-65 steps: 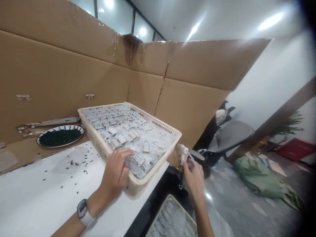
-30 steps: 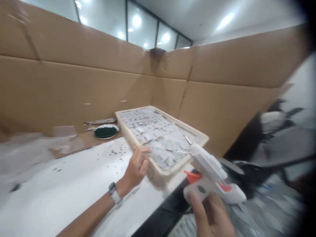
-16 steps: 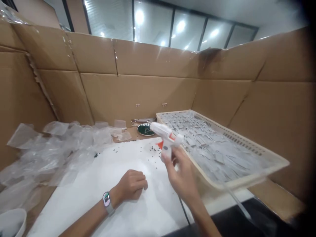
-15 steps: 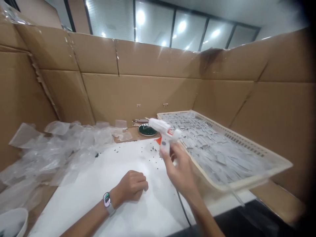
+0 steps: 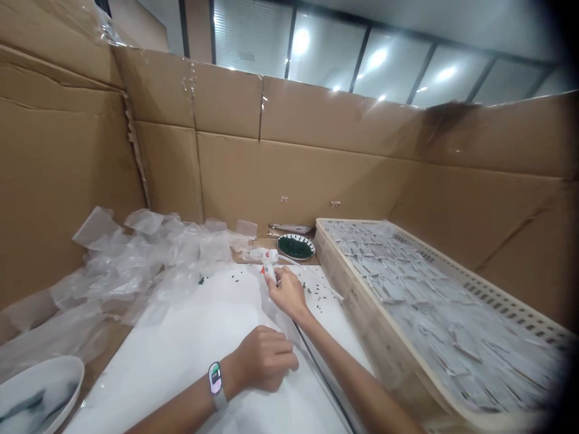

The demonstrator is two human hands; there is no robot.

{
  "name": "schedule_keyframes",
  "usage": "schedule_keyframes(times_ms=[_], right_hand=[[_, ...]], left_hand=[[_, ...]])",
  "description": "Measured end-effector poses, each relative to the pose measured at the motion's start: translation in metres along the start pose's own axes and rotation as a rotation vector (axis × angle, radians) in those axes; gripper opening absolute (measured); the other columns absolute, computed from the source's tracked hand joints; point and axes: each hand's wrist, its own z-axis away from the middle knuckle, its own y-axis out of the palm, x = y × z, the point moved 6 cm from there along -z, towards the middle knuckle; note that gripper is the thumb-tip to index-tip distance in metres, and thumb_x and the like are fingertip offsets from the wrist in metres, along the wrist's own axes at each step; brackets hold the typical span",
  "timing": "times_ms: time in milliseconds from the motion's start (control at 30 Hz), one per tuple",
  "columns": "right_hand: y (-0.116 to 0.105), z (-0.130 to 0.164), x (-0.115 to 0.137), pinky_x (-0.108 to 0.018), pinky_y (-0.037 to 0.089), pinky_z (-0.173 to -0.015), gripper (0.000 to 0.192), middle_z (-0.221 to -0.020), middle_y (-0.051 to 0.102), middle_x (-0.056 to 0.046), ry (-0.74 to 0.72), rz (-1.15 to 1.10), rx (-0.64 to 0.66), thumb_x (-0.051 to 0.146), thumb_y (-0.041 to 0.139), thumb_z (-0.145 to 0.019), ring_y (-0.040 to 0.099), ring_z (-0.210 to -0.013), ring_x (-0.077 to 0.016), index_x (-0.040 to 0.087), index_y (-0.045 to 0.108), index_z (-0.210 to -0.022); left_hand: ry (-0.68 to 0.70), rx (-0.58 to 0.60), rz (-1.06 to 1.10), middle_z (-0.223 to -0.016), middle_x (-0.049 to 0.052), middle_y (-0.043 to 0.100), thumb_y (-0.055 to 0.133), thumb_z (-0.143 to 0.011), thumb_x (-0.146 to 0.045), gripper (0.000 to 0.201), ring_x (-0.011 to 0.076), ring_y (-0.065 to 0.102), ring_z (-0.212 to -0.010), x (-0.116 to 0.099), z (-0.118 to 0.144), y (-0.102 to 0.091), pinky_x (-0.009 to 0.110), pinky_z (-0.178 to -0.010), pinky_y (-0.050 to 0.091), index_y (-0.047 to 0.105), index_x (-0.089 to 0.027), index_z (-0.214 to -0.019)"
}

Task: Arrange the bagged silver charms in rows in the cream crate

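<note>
The right hand (image 5: 286, 293) is stretched forward over the white tabletop (image 5: 199, 343) and grips the small white glue gun with an orange trigger (image 5: 270, 264). The fingers are closed around its handle. The gun stands low over the tabletop, near the far edge, just in front of the round plate with dark green beads (image 5: 295, 246). Whether its nozzle touches the surface I cannot tell. A dark cable (image 5: 316, 367) runs from the gun back along the forearm.

The left hand (image 5: 266, 357), with a watch on the wrist, rests on the tabletop near the person. Its fingers are curled into a loose fist and seem to hold nothing.

As I judge it, the gluing work is at an early step: the gun is in the hand, but no piece is under it. The beige plastic tray (image 5: 362, 313) full of small silver parts on the right lies untouched, and loose dark beads (image 5: 316, 292) are scattered beside the gun.
</note>
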Motion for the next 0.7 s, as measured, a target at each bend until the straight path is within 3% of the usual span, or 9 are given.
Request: schedule_keyframes(times_ms=[133, 233, 333, 400, 567, 700], right_hand=[[0.022, 0.001, -0.004, -0.03, 0.04, -0.087, 0.022, -0.118, 0.067, -0.009, 0.012, 0.082, 0.107, 0.033, 0.055, -0.104, 0.065, -0.105, -0.0219, 0.018, 0.071, -0.108], [0.029, -0.004, -0.002, -0.031, 0.043, -0.092, 0.023, -0.123, 0.067, -0.008, 0.001, 0.116, 0.151, 0.034, 0.054, -0.104, 0.066, -0.112, -0.0231, 0.021, 0.071, -0.112], [0.033, -0.011, 0.002, -0.031, 0.045, -0.092, 0.026, -0.127, 0.068, -0.007, -0.014, 0.138, 0.153, 0.035, 0.053, -0.104, 0.066, -0.114, -0.0239, 0.022, 0.07, -0.119], [0.035, -0.013, 0.005, -0.03, 0.047, -0.092, 0.028, -0.13, 0.067, -0.008, -0.032, 0.147, 0.141, 0.035, 0.052, -0.104, 0.066, -0.115, -0.0238, 0.022, 0.067, -0.124], [0.039, -0.004, 0.007, -0.03, 0.049, -0.092, 0.03, -0.135, 0.061, -0.008, -0.08, 0.203, 0.162, 0.038, 0.046, -0.109, 0.066, -0.109, -0.0213, 0.024, 0.064, -0.13], [0.042, 0.002, 0.006, -0.032, 0.052, -0.082, 0.029, -0.132, 0.057, -0.011, -0.163, 0.357, 0.179, 0.033, 0.044, -0.11, 0.066, -0.105, -0.0229, 0.02, 0.061, -0.129]], left_hand=[[-0.009, 0.063, 0.009, -0.063, 0.0, 0.052, 0.047, -0.071, -0.007, 0.029, 0.013, 0.044, -0.058, 0.001, 0.003, 0.011, 0.029, -0.056, 0.024, 0.06, -0.022, -0.091], [-0.035, 0.173, 0.008, -0.064, -0.002, 0.057, 0.05, -0.069, -0.008, 0.042, 0.0121, 0.047, -0.058, 0.0, 0.005, 0.021, 0.029, -0.056, 0.02, 0.064, -0.024, -0.106], [-0.103, 0.312, -0.017, -0.07, -0.004, 0.064, 0.054, -0.073, -0.01, 0.061, 0.0122, 0.054, -0.06, 0.001, 0.007, 0.03, 0.029, -0.056, 0.02, 0.059, -0.027, -0.131], [-0.128, 0.369, -0.033, -0.074, -0.005, 0.066, 0.055, -0.075, -0.011, 0.065, 0.0125, 0.057, -0.062, 0.002, 0.008, 0.033, 0.029, -0.056, 0.02, 0.055, -0.029, -0.138], [-0.132, 0.353, -0.024, -0.072, -0.006, 0.065, 0.052, -0.073, -0.007, 0.042, 0.0125, 0.057, -0.062, 0.004, 0.009, 0.034, 0.03, -0.055, 0.02, 0.06, -0.025, -0.11], [-0.139, 0.364, -0.013, -0.072, -0.004, 0.065, 0.051, -0.074, -0.007, 0.027, 0.0121, 0.056, -0.063, 0.003, 0.011, 0.037, 0.028, -0.057, 0.025, 0.056, -0.022, -0.096]])
